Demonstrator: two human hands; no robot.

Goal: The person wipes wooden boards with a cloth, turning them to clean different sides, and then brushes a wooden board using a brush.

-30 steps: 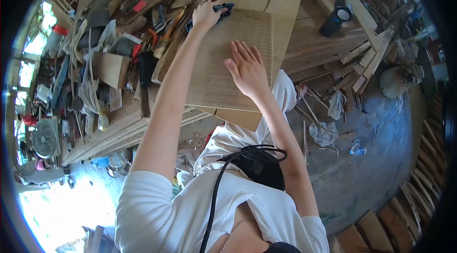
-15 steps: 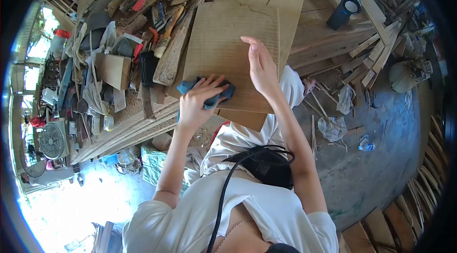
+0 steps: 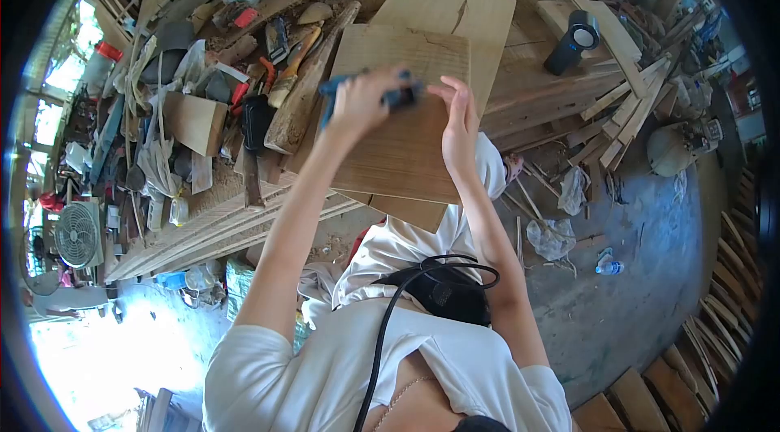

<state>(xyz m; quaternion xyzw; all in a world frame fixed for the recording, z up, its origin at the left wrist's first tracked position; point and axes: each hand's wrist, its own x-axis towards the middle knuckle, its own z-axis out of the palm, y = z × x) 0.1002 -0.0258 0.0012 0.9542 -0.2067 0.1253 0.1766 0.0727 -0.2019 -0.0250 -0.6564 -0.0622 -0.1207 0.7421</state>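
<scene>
Shows apparent wiping of upper board (image 3: 402, 148) with blue cloth (image 3: 404, 97) clutched beneath left hand (image 3: 361, 103) and right hand (image 3: 460, 125) loosely unfurled, likely calling for steady pressure next.

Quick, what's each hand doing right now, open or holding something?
Left hand: blurred, holding a blue cloth over the wooden board.
Right hand: open, fingers slightly bent, at the board's right edge.
</scene>
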